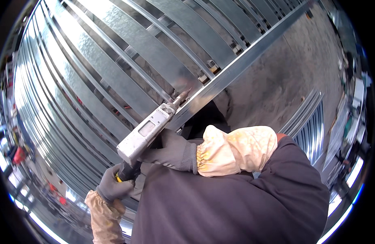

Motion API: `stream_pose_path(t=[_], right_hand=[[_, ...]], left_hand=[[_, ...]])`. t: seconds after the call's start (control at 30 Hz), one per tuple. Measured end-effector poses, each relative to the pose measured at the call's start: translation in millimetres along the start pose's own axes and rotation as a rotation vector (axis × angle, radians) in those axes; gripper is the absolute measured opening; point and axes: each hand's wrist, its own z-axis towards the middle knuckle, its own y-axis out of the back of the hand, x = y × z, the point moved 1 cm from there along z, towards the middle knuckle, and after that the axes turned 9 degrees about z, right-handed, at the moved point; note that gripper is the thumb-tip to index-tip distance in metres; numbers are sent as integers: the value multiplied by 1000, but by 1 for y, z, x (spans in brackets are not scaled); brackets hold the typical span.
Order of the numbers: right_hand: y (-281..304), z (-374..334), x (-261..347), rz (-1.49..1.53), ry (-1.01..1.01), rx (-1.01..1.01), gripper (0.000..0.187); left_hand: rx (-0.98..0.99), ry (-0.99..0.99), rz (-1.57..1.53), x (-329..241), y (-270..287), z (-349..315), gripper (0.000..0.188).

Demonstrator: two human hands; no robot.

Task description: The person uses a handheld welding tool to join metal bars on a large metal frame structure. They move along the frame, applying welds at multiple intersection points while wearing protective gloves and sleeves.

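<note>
A white, boxy welding gun (143, 132) with a copper-coloured pointed nozzle slants across the middle of the view. Its tip is close to the corner where a flat metal slat (171, 65) meets the long metal rail (212, 90) of a frame; whether they touch I cannot tell. My right hand (171, 150), in a grey glove, is wrapped round the gun from below, its fingers partly hidden by the body. At the gun's rear end, my gloved left hand (116, 183) is closed round the black part (129, 171), which carries a yellow piece.
Many parallel slats and round tubes (114, 44) fill the left and top, with gaps between them. Beyond the rail lies a dusty grey floor (273, 69). A stack of metal profiles (309, 130) rests at the right. Red items (20, 155) show at the far left.
</note>
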Motion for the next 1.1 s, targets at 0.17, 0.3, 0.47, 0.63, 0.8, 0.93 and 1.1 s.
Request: stream_pose_path(t=[0.17, 0.3, 0.47, 0.63, 0.8, 0.93, 1.1], right_hand=[[-22, 35, -44, 65, 297, -271, 43], [-25, 70, -73, 61, 539, -417, 37], [-23, 94, -78, 13, 678, -540, 31], [-26, 101, -79, 81, 635, -520, 29], [-30, 97, -71, 17, 547, -589, 28], [-32, 94, -66, 43, 525, -598, 25], [-29, 98, -73, 17, 548, -624, 22]], left_hand=[[207, -48, 4, 24, 51, 38, 34], [99, -140, 119, 36, 68, 57, 27], [158, -196, 212, 30, 82, 73, 20], [236, -441, 464, 40, 96, 90, 21], [362, -732, 1017, 78, 123, 136, 24], [339, -889, 1077, 90, 125, 145, 24], [330, -948, 904, 76, 119, 134, 18]])
